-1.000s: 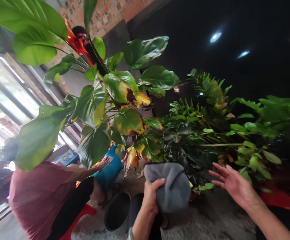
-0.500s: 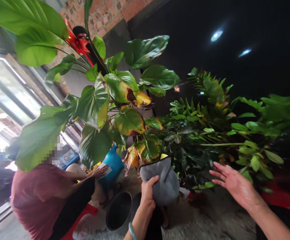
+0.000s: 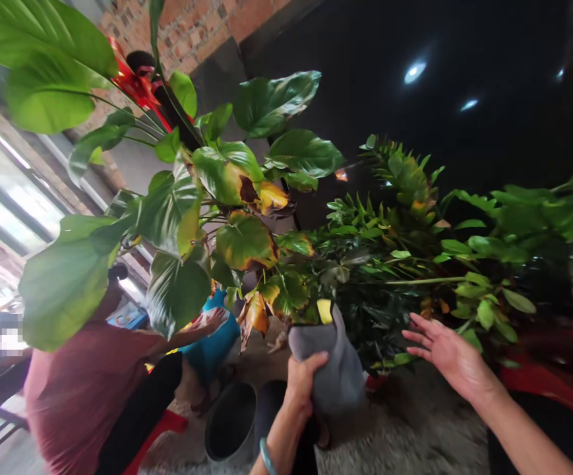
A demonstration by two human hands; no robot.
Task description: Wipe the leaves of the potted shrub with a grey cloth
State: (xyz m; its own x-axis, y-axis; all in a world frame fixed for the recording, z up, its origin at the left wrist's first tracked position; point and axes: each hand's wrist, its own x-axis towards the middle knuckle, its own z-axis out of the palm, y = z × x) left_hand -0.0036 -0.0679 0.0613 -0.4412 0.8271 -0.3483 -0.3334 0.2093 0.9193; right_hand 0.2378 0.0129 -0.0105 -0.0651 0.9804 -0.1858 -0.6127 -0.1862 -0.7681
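My left hand (image 3: 302,382) grips a grey cloth (image 3: 338,369) with a dark edge and a yellow tag, thumb on top. The cloth hangs down in front of the dark foliage. To the right, my right hand (image 3: 449,356) is held palm partly up with fingers apart and nothing in it, near the green leaves (image 3: 479,297) of a plant. Above the left hand spreads a large broad-leaved plant (image 3: 177,211); some of its lower leaves (image 3: 254,316) are yellow and brown.
A dark bucket (image 3: 231,422) stands on the floor left of my left arm. A person in a reddish shirt (image 3: 88,402) sits at the left, one hand near a blue object (image 3: 214,349). Something red (image 3: 553,382) lies at the right. A dark glossy wall (image 3: 439,79) rises behind.
The grey cloth has swung and turned in my left hand, with its yellow tag now showing more. The view has shifted slightly to the right. My right hand remains open.
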